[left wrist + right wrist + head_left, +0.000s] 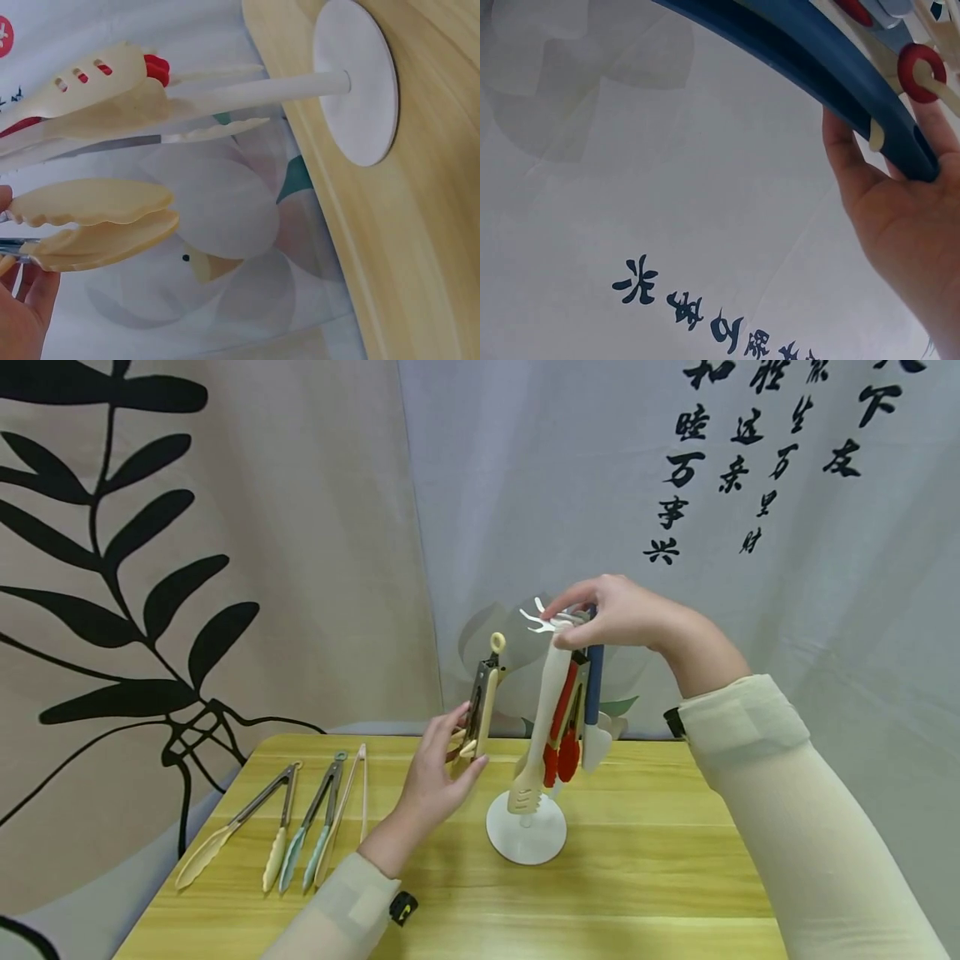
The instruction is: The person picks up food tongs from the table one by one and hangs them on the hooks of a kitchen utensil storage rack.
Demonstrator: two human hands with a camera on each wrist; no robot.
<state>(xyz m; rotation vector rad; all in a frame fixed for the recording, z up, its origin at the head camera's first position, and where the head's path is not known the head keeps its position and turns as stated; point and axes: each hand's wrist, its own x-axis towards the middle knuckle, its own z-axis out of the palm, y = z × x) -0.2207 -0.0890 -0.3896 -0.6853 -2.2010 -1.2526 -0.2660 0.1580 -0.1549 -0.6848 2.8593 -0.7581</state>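
Observation:
My left hand (pixel 437 770) holds a pair of tongs (pixel 489 693) upright, left of a white utensil stand (pixel 504 837). These tongs have cream scalloped heads (pixel 97 201), close together and pointing down in the left wrist view. At the top of the stand, my right hand (pixel 618 614) grips around the hooks with thumb and fingers. A blue-handled utensil (pixel 594 685) hangs there, its handle end close against the right palm (pixel 907 217). Also hanging are a cream slotted turner (pixel 527 785) and red-tipped tongs (pixel 568 752). The fingers partly hide the hooks.
Several tongs lie on the wooden table's left side: cream-tipped tongs (pixel 206 856), pale blue-tipped tongs (pixel 294 852) and slim tongs (pixel 345 814). A printed cloth (pixel 337 568) hangs behind the table's back edge.

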